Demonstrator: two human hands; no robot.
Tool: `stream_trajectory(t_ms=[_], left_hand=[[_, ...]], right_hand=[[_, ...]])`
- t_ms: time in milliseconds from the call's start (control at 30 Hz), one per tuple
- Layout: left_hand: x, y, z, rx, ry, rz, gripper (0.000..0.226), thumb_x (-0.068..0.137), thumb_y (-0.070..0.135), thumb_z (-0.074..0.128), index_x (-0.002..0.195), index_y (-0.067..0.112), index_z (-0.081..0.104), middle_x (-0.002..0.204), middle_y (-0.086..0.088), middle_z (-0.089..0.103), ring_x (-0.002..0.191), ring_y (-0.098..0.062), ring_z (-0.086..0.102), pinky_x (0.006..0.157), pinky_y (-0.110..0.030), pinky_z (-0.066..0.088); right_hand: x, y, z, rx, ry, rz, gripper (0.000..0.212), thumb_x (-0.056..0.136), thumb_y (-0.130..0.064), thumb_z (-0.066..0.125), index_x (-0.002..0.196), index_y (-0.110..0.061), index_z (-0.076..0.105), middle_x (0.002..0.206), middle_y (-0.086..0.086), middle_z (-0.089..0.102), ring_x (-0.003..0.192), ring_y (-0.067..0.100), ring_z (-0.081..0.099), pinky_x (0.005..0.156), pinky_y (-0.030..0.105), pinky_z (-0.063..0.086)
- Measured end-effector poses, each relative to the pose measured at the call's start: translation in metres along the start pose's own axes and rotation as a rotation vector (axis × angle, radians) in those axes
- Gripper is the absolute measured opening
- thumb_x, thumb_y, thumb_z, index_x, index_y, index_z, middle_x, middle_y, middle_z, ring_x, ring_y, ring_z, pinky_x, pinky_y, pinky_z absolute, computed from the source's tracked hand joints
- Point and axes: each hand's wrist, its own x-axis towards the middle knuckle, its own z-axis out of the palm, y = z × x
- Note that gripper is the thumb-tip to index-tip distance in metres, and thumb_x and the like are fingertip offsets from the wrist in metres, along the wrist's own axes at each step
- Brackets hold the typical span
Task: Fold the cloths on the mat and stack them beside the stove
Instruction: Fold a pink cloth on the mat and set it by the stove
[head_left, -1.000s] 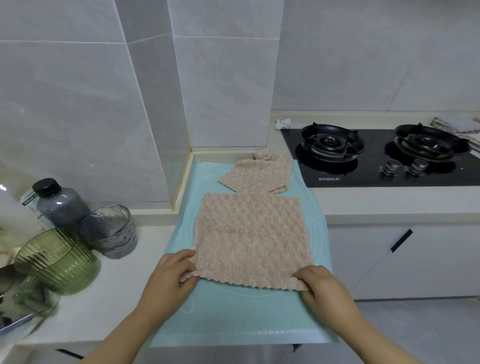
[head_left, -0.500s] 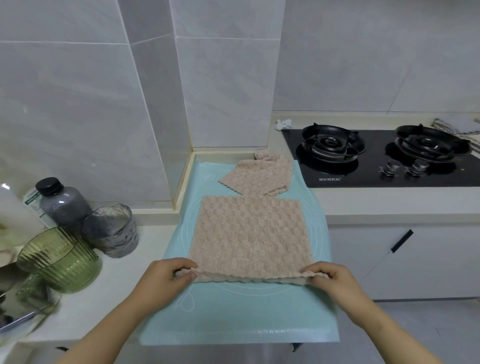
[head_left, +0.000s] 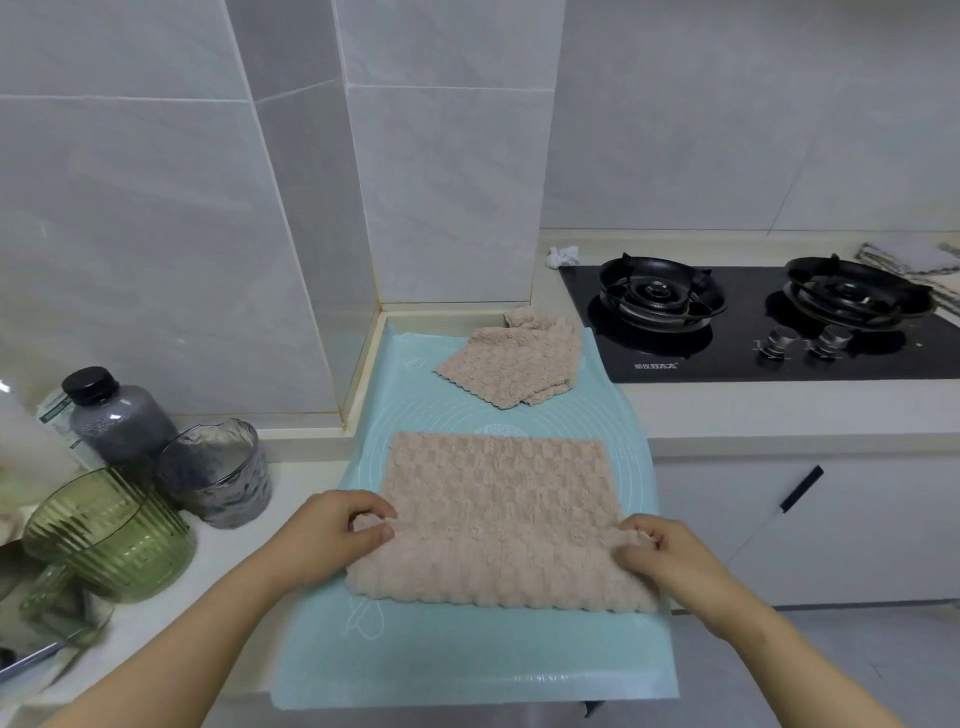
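A green glass bowl (head_left: 109, 535) stands at the counter's left edge. On the teal mat (head_left: 467, 654), at its middle, lies the beige cloth (head_left: 498, 514) — the left hand (head_left: 332, 535) pinches its left edge, the right hand (head_left: 670, 556) its right, hands apart. 1 rumpled cloth (head_left: 514, 364) sits at the mat's far-right corner, beside the stove (head_left: 727, 358).
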Motion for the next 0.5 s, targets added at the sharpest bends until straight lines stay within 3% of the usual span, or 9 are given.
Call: stream_trajectory(t_ms=[100, 200, 333, 500], left_hand=[[0.019, 0.002, -0.005, 0.005, 0.092, -0.020, 0.028, 0.085, 0.015, 0.064, 0.087, 0.042, 0.059, 0.084, 0.018, 0.062, 0.071, -0.001, 0.053, 0.063, -0.009, 0.037], [0.041, 0.006, -0.004, -0.002, 0.229, -0.102, 0.025, 0.085, 0.010, 0.061, 0.105, 0.025, 0.065, 0.085, 0.007, 0.062, 0.077, -0.010, 0.054, 0.066, -0.015, 0.037], [0.068, 0.013, 0.002, -0.037, 0.358, -0.202, 0.025, 0.086, 0.010, 0.060, 0.110, 0.014, 0.065, 0.095, 0.001, 0.063, 0.085, -0.011, 0.054, 0.078, -0.020, 0.038], [0.093, 0.013, 0.010, -0.001, 0.382, -0.296, 0.025, 0.089, 0.009, 0.056, 0.112, 0.011, 0.065, 0.100, -0.003, 0.065, 0.090, -0.015, 0.052, 0.079, -0.022, 0.037]], right_hand=[[0.015, -0.003, -0.002, -0.011, 0.180, -0.039, 0.005, 0.084, -0.007, 0.064, 0.080, -0.006, 0.066, 0.070, 0.003, 0.062, 0.065, 0.015, 0.055, 0.060, 0.026, 0.042], [0.032, -0.009, -0.001, 0.036, 0.311, -0.037, 0.008, 0.085, -0.011, 0.064, 0.081, -0.005, 0.065, 0.070, 0.004, 0.060, 0.064, 0.017, 0.052, 0.058, 0.027, 0.041], [0.060, -0.009, -0.001, 0.078, 0.389, 0.013, 0.021, 0.086, -0.014, 0.063, 0.075, 0.003, 0.057, 0.061, 0.006, 0.048, 0.061, 0.021, 0.045, 0.060, 0.035, 0.038], [0.090, -0.009, -0.002, 0.064, 0.423, 0.057, 0.020, 0.087, -0.018, 0.061, 0.074, -0.004, 0.059, 0.059, 0.002, 0.049, 0.059, 0.022, 0.046, 0.060, 0.033, 0.040]])
